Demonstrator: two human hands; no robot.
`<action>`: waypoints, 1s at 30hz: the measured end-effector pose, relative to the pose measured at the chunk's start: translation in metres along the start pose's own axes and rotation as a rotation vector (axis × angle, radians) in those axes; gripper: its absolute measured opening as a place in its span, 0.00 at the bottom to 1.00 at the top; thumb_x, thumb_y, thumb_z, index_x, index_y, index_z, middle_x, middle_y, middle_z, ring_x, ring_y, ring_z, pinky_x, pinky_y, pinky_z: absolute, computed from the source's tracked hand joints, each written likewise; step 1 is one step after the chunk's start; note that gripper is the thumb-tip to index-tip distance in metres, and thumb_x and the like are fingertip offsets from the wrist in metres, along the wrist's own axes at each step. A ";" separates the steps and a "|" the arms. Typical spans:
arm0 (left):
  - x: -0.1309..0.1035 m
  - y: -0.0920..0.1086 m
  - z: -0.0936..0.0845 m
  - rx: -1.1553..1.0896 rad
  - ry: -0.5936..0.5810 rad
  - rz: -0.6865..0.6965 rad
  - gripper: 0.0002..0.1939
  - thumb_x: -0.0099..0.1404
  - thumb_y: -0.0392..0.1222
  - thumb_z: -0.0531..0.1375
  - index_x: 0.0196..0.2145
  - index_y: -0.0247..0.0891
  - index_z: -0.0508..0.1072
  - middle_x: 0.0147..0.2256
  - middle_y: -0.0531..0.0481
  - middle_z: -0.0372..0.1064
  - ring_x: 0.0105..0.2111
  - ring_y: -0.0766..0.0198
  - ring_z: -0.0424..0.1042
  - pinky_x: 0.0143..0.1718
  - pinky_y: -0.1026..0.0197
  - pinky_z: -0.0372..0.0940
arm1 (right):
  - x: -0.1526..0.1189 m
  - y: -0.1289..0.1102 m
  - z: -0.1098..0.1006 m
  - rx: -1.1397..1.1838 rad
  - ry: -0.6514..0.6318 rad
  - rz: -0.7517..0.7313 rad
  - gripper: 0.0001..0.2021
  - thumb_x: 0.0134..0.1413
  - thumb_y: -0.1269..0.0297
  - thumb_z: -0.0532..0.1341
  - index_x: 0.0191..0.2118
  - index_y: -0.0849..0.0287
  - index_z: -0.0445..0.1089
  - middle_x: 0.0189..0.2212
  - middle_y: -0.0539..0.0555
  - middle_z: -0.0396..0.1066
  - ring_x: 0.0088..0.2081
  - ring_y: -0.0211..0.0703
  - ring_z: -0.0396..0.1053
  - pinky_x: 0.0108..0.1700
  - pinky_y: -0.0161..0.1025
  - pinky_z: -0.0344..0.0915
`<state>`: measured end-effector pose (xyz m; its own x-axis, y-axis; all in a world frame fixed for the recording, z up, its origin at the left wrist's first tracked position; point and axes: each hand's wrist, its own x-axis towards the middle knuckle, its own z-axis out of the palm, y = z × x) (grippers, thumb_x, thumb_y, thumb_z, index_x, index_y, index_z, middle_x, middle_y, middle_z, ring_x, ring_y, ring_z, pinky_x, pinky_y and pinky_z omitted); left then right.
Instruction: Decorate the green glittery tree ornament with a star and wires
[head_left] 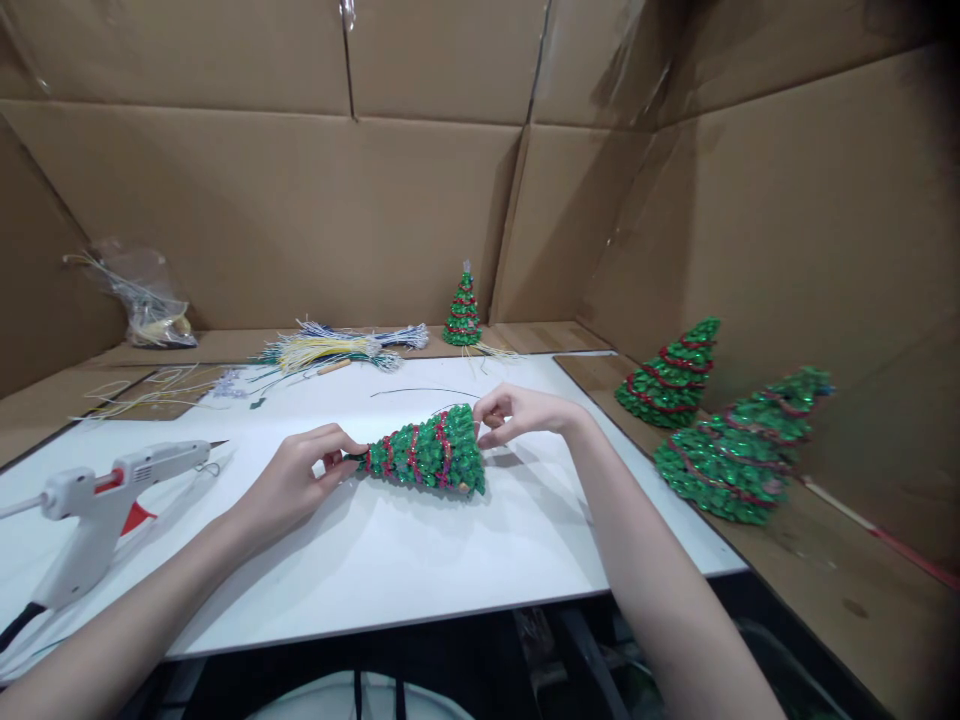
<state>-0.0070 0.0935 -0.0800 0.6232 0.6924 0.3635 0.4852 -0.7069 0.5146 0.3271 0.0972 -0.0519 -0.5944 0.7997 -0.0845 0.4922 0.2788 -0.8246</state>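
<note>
A small green beaded Christmas tree (427, 452) with red garland lies on its side, its tip to the left and its wide base to the right. My left hand (311, 468) pinches the narrow tip between thumb and fingers. At the base, my right hand (510, 412) has its fingers curled against the rim; what lies between those fingertips is partly hidden. Beneath the tree is a white board (420, 560). Just behind it, a thin dark wire (420, 390) curves across the board.
A glue gun (97, 510) stands at left, nozzle pointing right. Bundles of white, yellow and green wire (337, 348) lie at the back, near a standing tree (463, 312). Two larger trees (671, 378) lean at right. A plastic bag (154, 305) sits back left. Cardboard walls (300, 210) enclose the table.
</note>
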 end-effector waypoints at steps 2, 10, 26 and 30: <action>0.000 0.000 0.000 -0.003 0.002 0.003 0.07 0.64 0.37 0.55 0.38 0.39 0.73 0.34 0.51 0.68 0.31 0.67 0.67 0.31 0.65 0.61 | 0.000 0.000 0.000 -0.012 0.010 0.013 0.11 0.41 0.59 0.67 0.27 0.62 0.72 0.16 0.41 0.46 0.20 0.29 0.45 0.24 0.33 0.45; -0.001 0.000 0.000 0.000 0.003 0.004 0.07 0.64 0.37 0.55 0.38 0.39 0.73 0.34 0.50 0.69 0.31 0.67 0.68 0.30 0.65 0.61 | -0.005 0.005 -0.013 -0.086 0.290 0.052 0.11 0.43 0.58 0.63 0.26 0.62 0.69 0.15 0.43 0.51 0.20 0.32 0.48 0.25 0.34 0.46; -0.001 0.002 -0.001 0.001 -0.002 0.011 0.07 0.64 0.36 0.55 0.38 0.39 0.72 0.34 0.51 0.69 0.30 0.67 0.67 0.32 0.65 0.62 | -0.009 0.010 -0.010 -0.134 0.159 0.359 0.20 0.42 0.46 0.64 0.21 0.63 0.75 0.15 0.50 0.63 0.20 0.35 0.57 0.25 0.36 0.51; 0.000 0.003 -0.002 -0.005 -0.003 0.002 0.07 0.64 0.35 0.55 0.38 0.39 0.73 0.34 0.51 0.69 0.30 0.68 0.68 0.33 0.65 0.62 | 0.000 0.007 -0.003 -0.072 0.173 0.289 0.19 0.38 0.48 0.66 0.26 0.63 0.74 0.18 0.49 0.64 0.22 0.34 0.56 0.26 0.35 0.51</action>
<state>-0.0065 0.0912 -0.0769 0.6259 0.6906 0.3624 0.4812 -0.7076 0.5175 0.3323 0.1007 -0.0562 -0.3103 0.9277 -0.2078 0.6717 0.0592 -0.7385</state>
